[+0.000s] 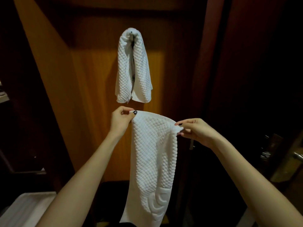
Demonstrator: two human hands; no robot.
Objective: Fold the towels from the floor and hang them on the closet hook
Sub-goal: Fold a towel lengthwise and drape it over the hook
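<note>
A folded white waffle-textured towel [133,66] hangs over a small metal hook [131,32] on the wooden closet panel. Below it a second white towel [152,154] hangs lengthwise in front of me, held by its top edge. My left hand [120,121] pinches the top left corner. My right hand [195,131] pinches the top right corner, a little lower than the left. The towel's lower end drops out of view at the bottom of the frame.
The orange-brown closet panel [91,89] fills the middle, with dark wood door frames [211,63] to its right. A door handle and lock [268,153] sit at the right edge. A white surface [24,208] lies at the bottom left.
</note>
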